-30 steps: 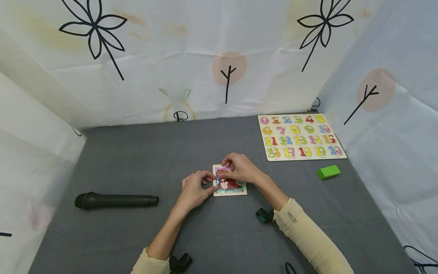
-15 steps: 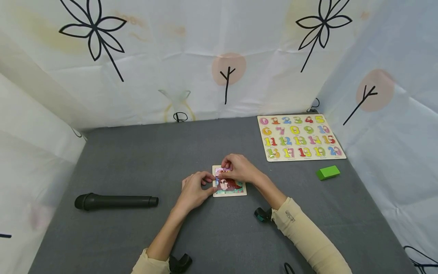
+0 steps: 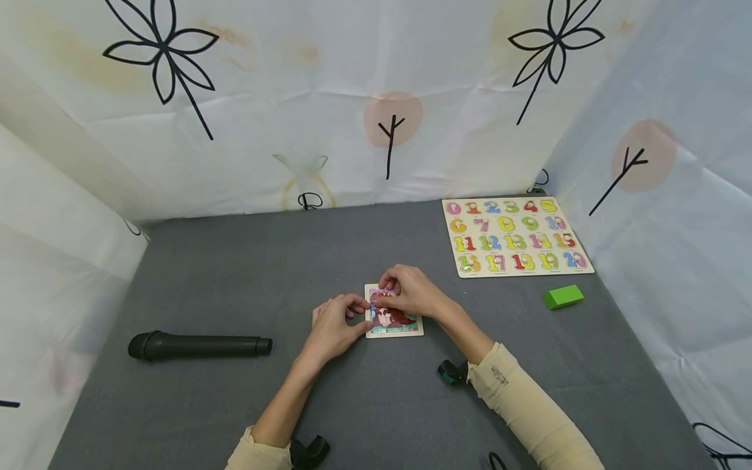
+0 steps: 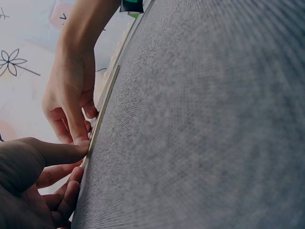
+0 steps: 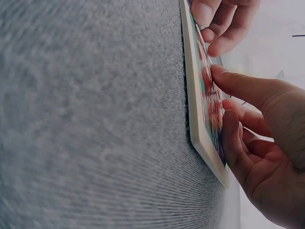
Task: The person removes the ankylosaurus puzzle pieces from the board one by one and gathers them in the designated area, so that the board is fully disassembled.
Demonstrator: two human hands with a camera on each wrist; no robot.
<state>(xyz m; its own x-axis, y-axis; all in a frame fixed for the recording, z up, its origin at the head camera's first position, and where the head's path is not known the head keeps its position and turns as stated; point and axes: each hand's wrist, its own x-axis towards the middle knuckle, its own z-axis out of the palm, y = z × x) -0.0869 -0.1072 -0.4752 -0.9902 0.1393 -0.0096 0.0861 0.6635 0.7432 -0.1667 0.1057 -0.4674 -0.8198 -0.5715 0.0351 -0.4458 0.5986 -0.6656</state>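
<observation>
Picture puzzle: we see the small puzzle [image 3: 395, 318] lying flat on the grey cloth [image 3: 282, 261], near the middle of the table, a brown figure showing inside its pale rim.
Left hand: at the puzzle's 9 o'clock we find the left hand [image 3: 333, 326], fingers bent, thumb and fingertips holding the left rim with a small gap between them.
Right hand: over the puzzle's 12 o'clock half we see the right hand [image 3: 412, 291], fingers curled and thumb a little apart from them, the tips touching the picture; we cannot tell whether they pinch a piece.
Sleeves: we see a beige sleeve [image 3: 529, 398] reaching in from 4 o'clock and the other from 7.
Number board: at the puzzle's 2 o'clock we have the number board [image 3: 523, 235], well apart from both hands.
Green block: we spot the block [image 3: 564, 296] at 3 o'clock, just beside the number board.
Microphone: we see the black microphone [image 3: 200, 344] at 9 o'clock, well apart from the left hand.
</observation>
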